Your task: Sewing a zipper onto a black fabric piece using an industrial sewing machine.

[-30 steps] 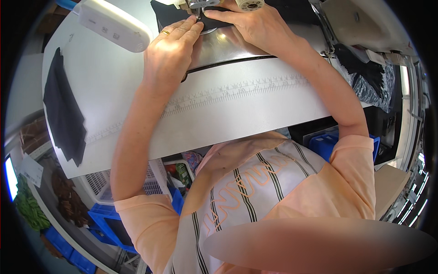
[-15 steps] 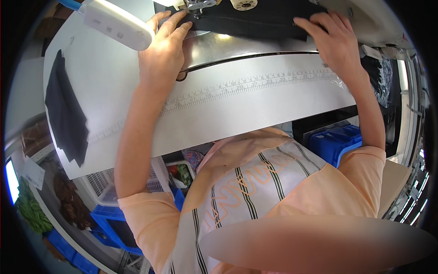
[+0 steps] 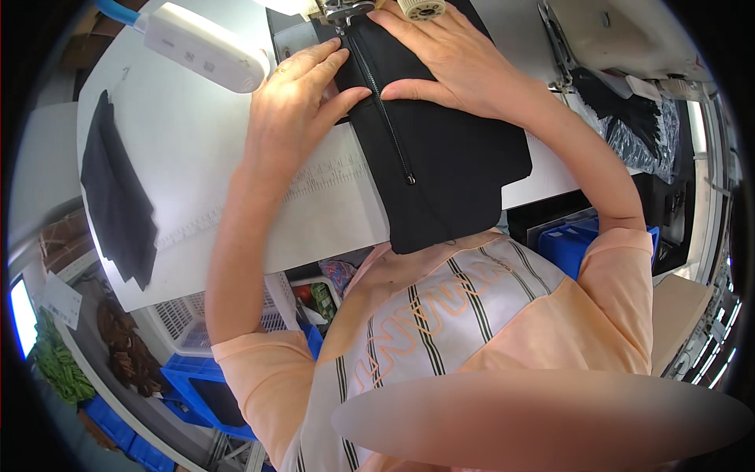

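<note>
Black fabric (image 3: 464, 157) with a zipper (image 3: 387, 126) sewn or laid along it runs from the sewing machine's presser foot (image 3: 341, 17) toward me, its near end hanging over the table edge. The zipper pull (image 3: 410, 179) lies toward the near end. My left hand (image 3: 303, 90) rests at the fabric's left edge beside the foot, fingers stretched and the thumb close to the zipper. My right hand (image 3: 444, 67) lies flat on the fabric right of the zipper, fingers spread, its fingertips partly behind the machine's handwheel-like dial (image 3: 422, 8).
A white lamp-like device (image 3: 206, 47) overhangs the table at upper left. Dark fabric pieces (image 3: 118, 193) lie on the table's left side. Scissors (image 3: 558, 47) and a plastic bag with black cloth (image 3: 641, 126) are at the right. A white basket (image 3: 189, 322) and a blue bin (image 3: 566, 244) stand below.
The black fabric has turned from lying crosswise to pointing toward me, with its zipper now showing. My right hand has moved left, close to the presser foot; my left hand shifted slightly.
</note>
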{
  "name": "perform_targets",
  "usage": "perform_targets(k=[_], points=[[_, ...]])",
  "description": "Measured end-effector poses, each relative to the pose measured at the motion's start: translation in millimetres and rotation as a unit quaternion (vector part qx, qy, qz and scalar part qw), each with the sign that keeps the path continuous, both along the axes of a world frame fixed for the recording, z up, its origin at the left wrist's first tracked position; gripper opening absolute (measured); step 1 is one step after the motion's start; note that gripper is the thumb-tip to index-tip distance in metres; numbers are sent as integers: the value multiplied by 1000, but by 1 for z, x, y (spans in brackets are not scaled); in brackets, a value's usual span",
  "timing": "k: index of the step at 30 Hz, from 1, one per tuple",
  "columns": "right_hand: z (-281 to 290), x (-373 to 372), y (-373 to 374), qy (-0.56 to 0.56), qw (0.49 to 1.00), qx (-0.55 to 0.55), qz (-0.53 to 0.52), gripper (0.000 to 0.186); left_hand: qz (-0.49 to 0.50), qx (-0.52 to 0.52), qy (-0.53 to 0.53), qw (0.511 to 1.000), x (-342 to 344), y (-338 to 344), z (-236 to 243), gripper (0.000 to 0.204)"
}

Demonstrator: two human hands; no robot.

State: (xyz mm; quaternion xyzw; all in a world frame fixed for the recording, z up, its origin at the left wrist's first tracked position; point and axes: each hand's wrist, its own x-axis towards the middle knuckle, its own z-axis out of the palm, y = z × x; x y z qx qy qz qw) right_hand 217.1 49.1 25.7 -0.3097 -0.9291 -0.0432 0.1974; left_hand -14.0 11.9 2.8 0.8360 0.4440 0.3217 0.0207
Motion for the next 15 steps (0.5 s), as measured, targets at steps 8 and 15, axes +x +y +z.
perform_targets(k=[8,15], points=[[-24,12,11,-78,993,-91,-5,91,11,-24,31,999,5,-6,3,45],[-16,7,9,-109,986,-126,-28,92,27,28,77,996,6,-10,5,49]])
